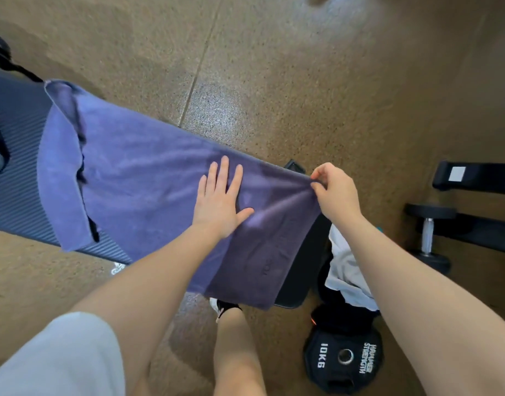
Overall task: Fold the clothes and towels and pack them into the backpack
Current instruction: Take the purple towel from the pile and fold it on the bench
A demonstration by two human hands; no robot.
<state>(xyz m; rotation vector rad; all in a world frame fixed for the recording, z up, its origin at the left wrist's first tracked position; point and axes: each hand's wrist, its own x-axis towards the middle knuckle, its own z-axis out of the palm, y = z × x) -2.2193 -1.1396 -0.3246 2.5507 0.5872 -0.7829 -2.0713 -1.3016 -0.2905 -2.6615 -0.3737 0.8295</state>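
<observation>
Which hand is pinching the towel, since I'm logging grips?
The right hand pinches the purple towel's far corner; the left hand lies flat, fingers straight.

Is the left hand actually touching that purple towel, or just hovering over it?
Touching. The head view shows the left hand lying flat, fingers spread, on the purple towel, with no gap or shadow beneath the palm.

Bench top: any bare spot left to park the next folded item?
Only the ribbed bench stretch left of the purple towel. Rest is towel, with left hand flat and right hand pinching its corner; white cloth crowds the right end.
</observation>
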